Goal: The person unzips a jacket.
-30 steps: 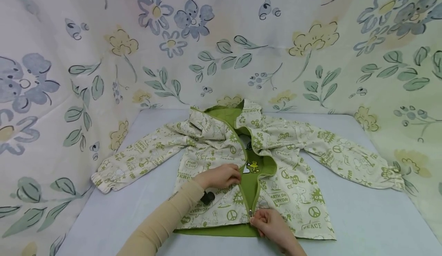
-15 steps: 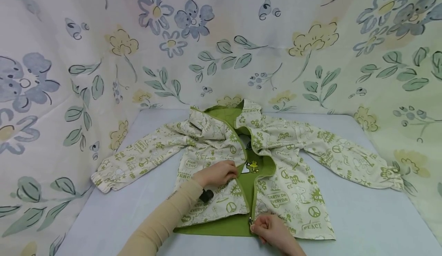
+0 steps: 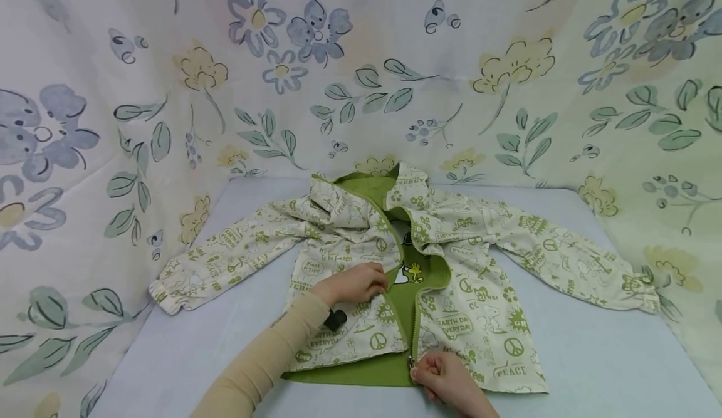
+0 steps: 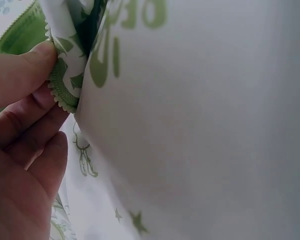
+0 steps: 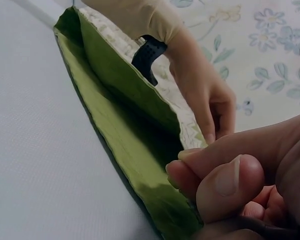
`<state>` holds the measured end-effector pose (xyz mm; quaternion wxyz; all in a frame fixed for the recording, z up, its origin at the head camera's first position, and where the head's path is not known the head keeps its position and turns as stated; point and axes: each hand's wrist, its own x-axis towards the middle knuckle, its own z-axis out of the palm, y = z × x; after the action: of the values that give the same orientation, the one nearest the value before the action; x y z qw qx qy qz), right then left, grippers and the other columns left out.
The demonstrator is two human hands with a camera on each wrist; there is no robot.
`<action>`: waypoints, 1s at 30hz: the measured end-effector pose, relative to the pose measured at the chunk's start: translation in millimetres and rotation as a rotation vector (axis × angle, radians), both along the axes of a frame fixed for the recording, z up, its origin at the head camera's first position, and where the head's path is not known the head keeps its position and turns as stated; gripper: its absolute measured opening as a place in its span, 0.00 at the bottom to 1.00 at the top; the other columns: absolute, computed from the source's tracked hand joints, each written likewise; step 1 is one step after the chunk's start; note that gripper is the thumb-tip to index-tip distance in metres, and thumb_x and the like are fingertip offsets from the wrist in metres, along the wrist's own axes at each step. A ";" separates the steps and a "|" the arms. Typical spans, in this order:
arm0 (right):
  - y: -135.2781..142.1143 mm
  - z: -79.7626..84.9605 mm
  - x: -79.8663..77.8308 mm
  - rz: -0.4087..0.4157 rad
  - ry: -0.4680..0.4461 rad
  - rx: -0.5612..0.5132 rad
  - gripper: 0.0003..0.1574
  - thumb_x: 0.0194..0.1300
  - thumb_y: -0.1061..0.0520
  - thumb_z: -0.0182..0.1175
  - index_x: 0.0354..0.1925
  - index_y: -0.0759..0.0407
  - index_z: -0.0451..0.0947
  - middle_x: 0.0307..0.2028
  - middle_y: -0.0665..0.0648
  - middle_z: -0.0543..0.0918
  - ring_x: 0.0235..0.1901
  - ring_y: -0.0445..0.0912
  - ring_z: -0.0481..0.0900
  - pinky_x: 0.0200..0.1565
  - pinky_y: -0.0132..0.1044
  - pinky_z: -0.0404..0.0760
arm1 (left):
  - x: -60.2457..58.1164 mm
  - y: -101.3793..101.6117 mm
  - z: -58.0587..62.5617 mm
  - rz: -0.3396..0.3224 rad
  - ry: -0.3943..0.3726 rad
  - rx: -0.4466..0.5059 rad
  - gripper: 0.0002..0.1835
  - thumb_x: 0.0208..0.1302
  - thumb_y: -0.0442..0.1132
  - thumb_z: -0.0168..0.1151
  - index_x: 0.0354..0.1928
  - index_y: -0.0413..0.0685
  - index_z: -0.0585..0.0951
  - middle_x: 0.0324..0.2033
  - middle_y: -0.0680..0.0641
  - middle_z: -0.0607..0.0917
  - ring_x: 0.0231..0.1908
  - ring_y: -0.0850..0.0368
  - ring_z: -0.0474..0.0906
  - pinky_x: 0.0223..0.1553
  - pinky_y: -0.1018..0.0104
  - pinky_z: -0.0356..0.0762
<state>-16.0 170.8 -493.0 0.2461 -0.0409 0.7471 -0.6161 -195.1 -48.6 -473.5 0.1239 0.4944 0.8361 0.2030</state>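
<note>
A child's hooded jacket (image 3: 333, 255), cream with green print and green lining, lies face up with its front parted. My left hand (image 3: 358, 283) pinches the toothed zipper edge (image 4: 65, 95) of the left front panel between thumb and fingers, holding that panel slightly raised. At the bottom of the right front panel (image 3: 479, 318), my right hand (image 3: 445, 377) pinches the zipper's lower end, beside the metal slider (image 3: 410, 361). The two zipper edges stand apart at the hem. In the right wrist view my right fingers (image 5: 230, 185) hide what they grip.
Both sleeves (image 3: 237, 255) spread outward across the pale table (image 3: 592, 355). Floral cloth (image 3: 361, 73) hangs behind and along both sides. A dark wrist strap (image 5: 150, 57) sits at my left wrist. Green lining (image 3: 361, 371) shows below the raised left hem.
The lower left front panel has lifted and come away from the zipper's lower end, baring more green lining at the hem. My left hand moved slightly left; both hands keep their grip.
</note>
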 end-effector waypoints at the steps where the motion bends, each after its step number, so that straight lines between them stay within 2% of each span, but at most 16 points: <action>1: -0.1 0.4 0.0 -0.001 0.001 0.000 0.14 0.62 0.58 0.60 0.24 0.66 0.75 0.11 0.50 0.69 0.11 0.37 0.62 0.14 0.25 0.61 | 0.1 -0.3 0.2 -0.001 0.005 -0.004 0.07 0.68 0.37 0.53 0.40 0.49 0.82 0.35 0.55 0.75 0.36 0.66 0.71 0.40 0.77 0.72; 9: -0.6 2.5 -1.8 0.014 0.008 0.034 0.14 0.62 0.58 0.59 0.24 0.68 0.75 0.11 0.50 0.69 0.11 0.38 0.63 0.15 0.26 0.62 | -1.1 -4.4 3.7 -0.037 0.096 -0.011 0.07 0.67 0.37 0.56 0.39 0.48 0.83 0.34 0.55 0.76 0.37 0.65 0.71 0.42 0.78 0.71; 16: -2.0 2.2 -3.7 0.065 0.067 0.148 0.17 0.63 0.53 0.59 0.22 0.62 0.76 0.09 0.46 0.68 0.09 0.37 0.61 0.14 0.27 0.60 | 2.9 -8.9 10.6 -0.073 0.119 -0.037 0.06 0.65 0.36 0.57 0.38 0.49 0.83 0.34 0.55 0.76 0.37 0.64 0.72 0.43 0.79 0.71; 22: -4.7 6.0 -3.7 0.076 0.096 0.216 0.21 0.62 0.51 0.60 0.17 0.59 0.72 0.09 0.46 0.67 0.10 0.38 0.61 0.13 0.29 0.61 | 9.4 -8.9 10.1 -0.064 0.176 -0.041 0.06 0.65 0.37 0.57 0.38 0.50 0.83 0.34 0.55 0.77 0.37 0.65 0.72 0.42 0.81 0.70; 27: -6.3 9.9 -3.2 0.087 0.176 0.301 0.20 0.61 0.50 0.61 0.17 0.58 0.74 0.13 0.45 0.69 0.13 0.36 0.63 0.16 0.29 0.63 | 12.1 -9.1 7.2 -0.053 0.205 -0.011 0.06 0.65 0.37 0.58 0.38 0.50 0.83 0.34 0.55 0.77 0.37 0.65 0.72 0.43 0.81 0.70; 30: -6.7 10.4 -2.8 0.106 0.222 0.353 0.20 0.61 0.50 0.61 0.17 0.56 0.74 0.15 0.44 0.71 0.15 0.36 0.65 0.19 0.30 0.66 | 13.3 -10.1 5.9 -0.043 0.198 0.001 0.06 0.65 0.37 0.57 0.38 0.49 0.83 0.33 0.55 0.77 0.36 0.65 0.72 0.42 0.82 0.70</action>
<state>-18.8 164.1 -482.6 0.1976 -0.1042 0.8627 -0.4537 -181.8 -58.8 -467.6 0.0449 0.5300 0.8333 0.1508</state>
